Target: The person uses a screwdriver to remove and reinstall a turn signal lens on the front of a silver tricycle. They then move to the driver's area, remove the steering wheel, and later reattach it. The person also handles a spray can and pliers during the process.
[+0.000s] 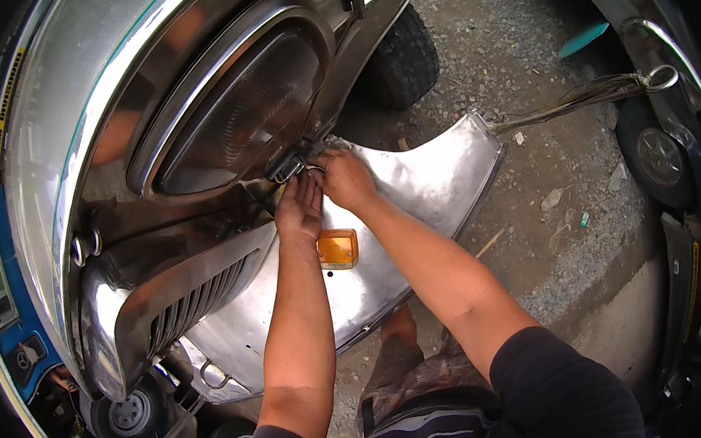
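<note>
My left hand [299, 207] and my right hand [345, 178] meet at the lower right edge of a big round headlight [233, 112] set in a polished steel vehicle front. Their fingertips touch a small dark metal clip with wires [289, 168] at the headlight rim. Which hand grips it is hard to tell; the fingers of both curl around that spot. Just below my left wrist an orange side lamp [338, 248] sits on the shiny steel fender [439, 178].
A louvred steel grille [199, 295] lies below the headlight. A black tyre [405, 57] stands behind the fender on gravel ground. Another vehicle's bumper with a wire bundle tied to a ring [659, 77] curves along the right. My knee [397, 327] is under the fender.
</note>
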The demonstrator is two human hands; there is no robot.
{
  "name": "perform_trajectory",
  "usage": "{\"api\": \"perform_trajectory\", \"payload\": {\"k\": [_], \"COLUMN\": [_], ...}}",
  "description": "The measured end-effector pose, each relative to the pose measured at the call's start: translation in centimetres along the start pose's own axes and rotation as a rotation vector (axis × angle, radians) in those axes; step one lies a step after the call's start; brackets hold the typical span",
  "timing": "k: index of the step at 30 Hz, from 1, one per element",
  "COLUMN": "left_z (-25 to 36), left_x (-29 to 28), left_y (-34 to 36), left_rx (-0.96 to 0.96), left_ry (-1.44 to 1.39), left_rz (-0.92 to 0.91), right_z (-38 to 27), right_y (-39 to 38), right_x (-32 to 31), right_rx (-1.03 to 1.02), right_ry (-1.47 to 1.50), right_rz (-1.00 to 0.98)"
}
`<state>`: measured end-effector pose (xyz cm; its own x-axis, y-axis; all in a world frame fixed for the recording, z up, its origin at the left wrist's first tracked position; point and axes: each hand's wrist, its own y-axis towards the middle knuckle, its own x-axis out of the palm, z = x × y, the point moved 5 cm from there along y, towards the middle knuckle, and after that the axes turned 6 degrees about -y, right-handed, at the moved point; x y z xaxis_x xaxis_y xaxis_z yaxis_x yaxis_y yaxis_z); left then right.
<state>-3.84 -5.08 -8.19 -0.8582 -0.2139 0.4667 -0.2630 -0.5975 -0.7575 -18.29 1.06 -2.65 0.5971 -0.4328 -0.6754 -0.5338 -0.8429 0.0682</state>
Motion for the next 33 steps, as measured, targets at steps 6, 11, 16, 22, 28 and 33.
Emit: {"api": "perform_trajectory", "payload": {"k": [6, 11, 16, 22, 28, 33], "left_z": [0.0, 0.5, 0.6, 0.5, 0.4, 0.5], "left_x": [0.2, 0.2, 0.3, 0.7, 1.0, 1.1], "left_y": [0.7, 0.2, 0.0, -0.3, -0.2, 0.0], "left_rx": [-0.005, 0.054, 0.081, 0.092, 0.149, 0.163], "left_ry": [-0.019, 0.063, 0.086, 0.118, 0.167, 0.208], "left_rz": [-0.075, -0.127, -0.126, -0.125, -0.129, -0.163], "right_z": [0.3, 0.5, 0.7, 0.8, 0.8, 1.0], "right_y": [0.6, 0.5, 0.5, 0.7, 0.7, 0.8], "right_x": [0.5, 0.6, 0.5, 0.7, 0.7, 0.7], "right_rx": [-0.015, -0.03, -0.049, -0.022, -0.016, 0.004], "right_ry": [0.001, -0.014, -0.006, -0.005, -0.018, -0.006], "right_rz": [0.035, 0.075, 0.098, 0.042, 0.03, 0.012]}}
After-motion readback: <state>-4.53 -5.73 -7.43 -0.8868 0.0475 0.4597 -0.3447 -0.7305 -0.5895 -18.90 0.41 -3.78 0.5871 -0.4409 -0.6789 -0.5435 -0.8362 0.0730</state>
